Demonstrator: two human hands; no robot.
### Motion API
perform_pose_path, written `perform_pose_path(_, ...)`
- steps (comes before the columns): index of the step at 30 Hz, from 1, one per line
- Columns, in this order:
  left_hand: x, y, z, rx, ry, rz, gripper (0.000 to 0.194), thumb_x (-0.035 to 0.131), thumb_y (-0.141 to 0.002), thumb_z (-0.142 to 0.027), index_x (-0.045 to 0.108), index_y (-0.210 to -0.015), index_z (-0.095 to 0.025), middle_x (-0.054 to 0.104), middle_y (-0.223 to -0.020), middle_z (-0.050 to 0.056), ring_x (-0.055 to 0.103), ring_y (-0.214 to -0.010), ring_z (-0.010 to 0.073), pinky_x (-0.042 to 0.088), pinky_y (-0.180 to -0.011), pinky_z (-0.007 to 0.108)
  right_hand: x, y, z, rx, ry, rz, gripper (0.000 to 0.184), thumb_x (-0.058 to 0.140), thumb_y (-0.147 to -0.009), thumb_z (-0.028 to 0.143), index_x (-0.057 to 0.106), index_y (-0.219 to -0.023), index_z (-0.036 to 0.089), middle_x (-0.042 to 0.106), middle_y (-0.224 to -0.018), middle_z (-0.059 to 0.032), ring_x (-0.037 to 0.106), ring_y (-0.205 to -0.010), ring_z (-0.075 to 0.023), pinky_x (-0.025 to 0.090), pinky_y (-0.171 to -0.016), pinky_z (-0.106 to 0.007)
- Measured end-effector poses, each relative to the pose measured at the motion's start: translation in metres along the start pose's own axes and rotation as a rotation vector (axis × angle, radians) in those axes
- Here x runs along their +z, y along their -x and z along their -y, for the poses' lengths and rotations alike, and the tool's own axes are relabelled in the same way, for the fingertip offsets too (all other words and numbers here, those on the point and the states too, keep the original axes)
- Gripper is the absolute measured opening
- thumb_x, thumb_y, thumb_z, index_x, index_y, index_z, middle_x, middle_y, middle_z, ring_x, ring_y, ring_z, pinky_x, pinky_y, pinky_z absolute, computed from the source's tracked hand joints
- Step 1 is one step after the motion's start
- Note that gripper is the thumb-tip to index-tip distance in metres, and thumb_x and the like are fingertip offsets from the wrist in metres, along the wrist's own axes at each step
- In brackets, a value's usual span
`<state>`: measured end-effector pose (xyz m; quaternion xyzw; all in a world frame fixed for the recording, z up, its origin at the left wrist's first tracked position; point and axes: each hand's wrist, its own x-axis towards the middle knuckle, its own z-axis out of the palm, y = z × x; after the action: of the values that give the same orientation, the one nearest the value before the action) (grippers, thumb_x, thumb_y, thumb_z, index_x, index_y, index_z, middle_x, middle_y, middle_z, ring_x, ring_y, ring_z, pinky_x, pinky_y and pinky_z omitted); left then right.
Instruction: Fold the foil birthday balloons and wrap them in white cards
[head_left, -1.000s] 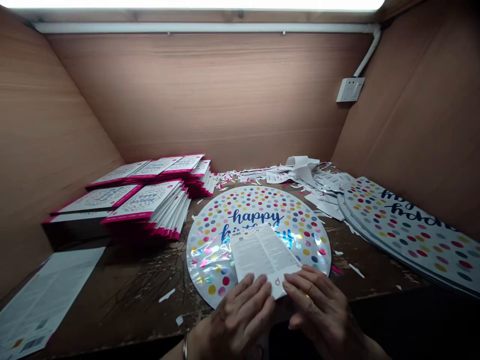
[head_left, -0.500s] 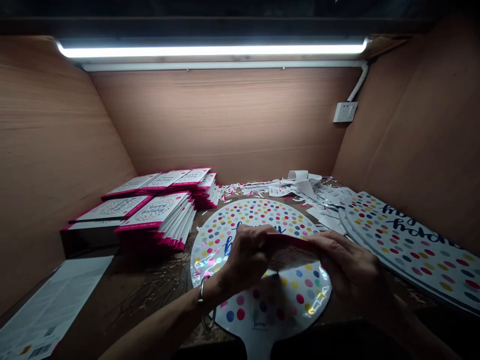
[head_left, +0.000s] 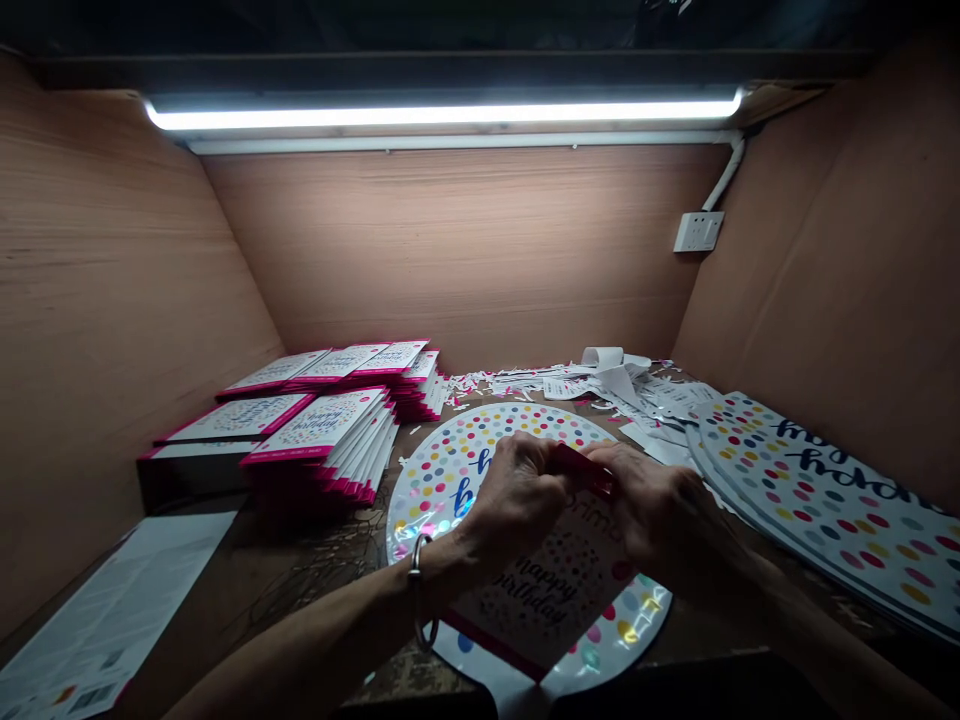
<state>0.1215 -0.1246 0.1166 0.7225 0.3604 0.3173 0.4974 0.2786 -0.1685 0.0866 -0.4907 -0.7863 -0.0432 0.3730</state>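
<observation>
Both my hands grip the magenta top edge of a white and magenta "happy birthday" card packet [head_left: 551, 585], which hangs tilted and shaded below them. My left hand [head_left: 521, 490], with a metal bangle at the wrist, is closed on the edge's left part. Close beside it, my right hand [head_left: 652, 505] pinches the right part. Under the packet lies a flat, shiny foil balloon [head_left: 442, 470] with coloured dots and blue lettering, its tail towards me. The packet and my hands cover much of its middle.
Several stacks of similar packets [head_left: 315, 425] stand at the left. A printed sheet [head_left: 127, 600] lies in front of them. Paper strips and scraps [head_left: 622, 385] litter the back. Flat dotted balloons [head_left: 825, 490] are piled at right. Wooden walls [head_left: 465, 250] enclose the bench.
The packet has turned so that its printed front now shows, hanging down over the balloon. My hands have drawn closer together along its magenta edge. The view has shifted slightly.
</observation>
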Motion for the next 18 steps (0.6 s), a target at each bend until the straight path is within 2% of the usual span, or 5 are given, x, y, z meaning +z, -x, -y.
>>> perform_pose_path(3,-0.005,0.003,0.004,-0.053,-0.004,0.001,0.03,0.052,-0.066,-0.017,0.074,-0.086,-0.011,0.066,-0.067,0.004,0.058,-0.066,0.0168,0.044,-0.061,0.024,-0.006,-0.007,-0.003,0.237,-0.463,0.239,0.025,0.041,-0.072,0.011,0.065,-0.081,0.015,0.062,-0.069,-0.0022,0.057,-0.062,-0.0151,0.044,-0.055,-0.024)
perform_pose_path(5,-0.011,0.005,0.008,-0.073,0.011,0.034,0.029,0.053,-0.066,-0.016,0.074,-0.086,-0.012,0.067,-0.069,0.004,0.057,-0.065,0.0154,0.043,-0.061,0.023,-0.008,-0.009,-0.007,0.419,-0.779,0.378,0.02,0.05,-0.072,0.016,0.068,-0.081,0.015,0.064,-0.072,-0.0012,0.057,-0.065,-0.0147,0.045,-0.058,-0.024)
perform_pose_path(8,-0.018,0.009,0.011,-0.109,0.069,0.07,0.026,0.058,-0.066,-0.019,0.074,-0.086,-0.013,0.067,-0.071,0.004,0.056,-0.065,0.0144,0.043,-0.063,0.023,-0.007,-0.007,-0.013,0.605,-1.079,0.464,0.023,0.06,-0.071,0.021,0.071,-0.09,0.015,0.068,-0.082,-0.004,0.06,-0.076,-0.0175,0.046,-0.069,-0.027)
perform_pose_path(14,-0.023,0.016,0.011,-0.192,0.143,0.065,0.022,0.064,-0.06,-0.02,0.075,-0.078,-0.013,0.064,-0.063,0.002,0.05,-0.057,0.011,0.038,-0.056,0.021,0.005,0.0,-0.02,0.631,-1.335,0.538,0.032,0.061,-0.064,0.012,0.072,-0.094,0.018,0.07,-0.081,-0.0032,0.062,-0.082,-0.0187,0.046,-0.075,-0.029)
perform_pose_path(18,-0.022,0.015,0.02,-0.209,0.171,0.09,0.021,0.067,-0.06,-0.022,0.075,-0.076,-0.013,0.063,-0.061,0.002,0.049,-0.055,0.0099,0.037,-0.056,0.021,0.014,0.002,-0.016,0.609,-1.278,0.439,0.023,0.065,-0.061,0.012,0.074,-0.081,0.019,0.069,-0.072,-0.001,0.062,-0.072,-0.0163,0.047,-0.069,-0.026)
